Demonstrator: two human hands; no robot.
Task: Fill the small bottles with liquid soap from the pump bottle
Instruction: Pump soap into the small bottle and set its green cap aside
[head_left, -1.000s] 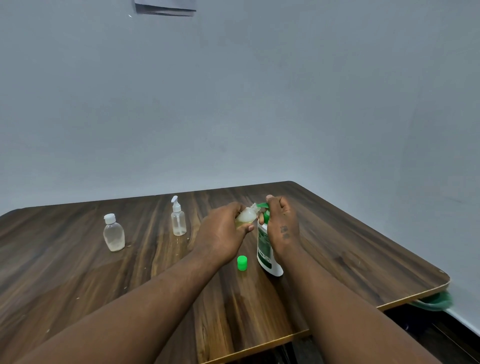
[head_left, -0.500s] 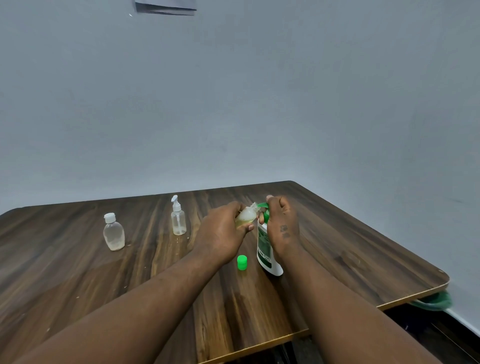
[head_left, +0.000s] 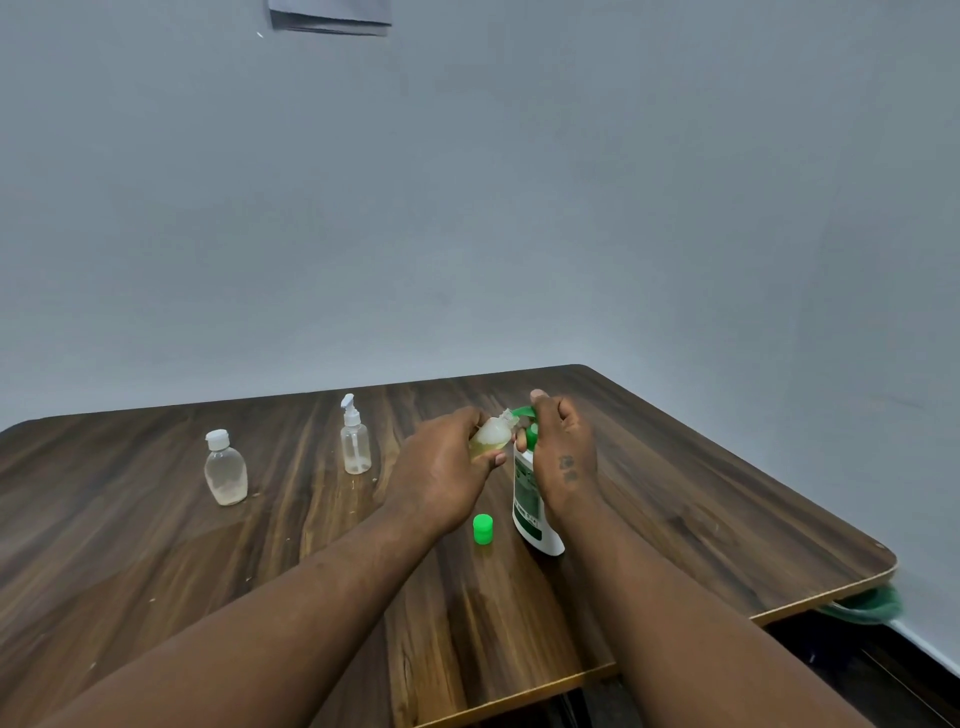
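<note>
**Wooden tabletop (head_left: 156, 545): bottle at the spout**

Filling step: the left hand (head_left: 441, 478) grips a tilted small bottle (head_left: 491, 436), neck at the pump bottle (head_left: 530, 499) spout; the right hand (head_left: 563, 447) curls over its pump head. It looks partly full. Next: steady presses, neck aligned, then the green cap (head_left: 482, 529).

Table (head_left: 156, 571): dark brown streaked wood grain, pale tan edge band. Pump bottle (head_left: 527, 499): white body, dark green label, bright green pump head. Loose cap (head_left: 482, 529) at its 8 o'clock: bright green. Small bottle (head_left: 491, 435) at its 10 o'clock: clear, yellowish contents. Toward 9 o'clock, spray bottle (head_left: 355, 441) and flat bottle (head_left: 225, 473): clear, white tops. Right hand (head_left: 563, 457): dark mark on its back. Wall (head_left: 623, 208): pale grey-blue.
</note>
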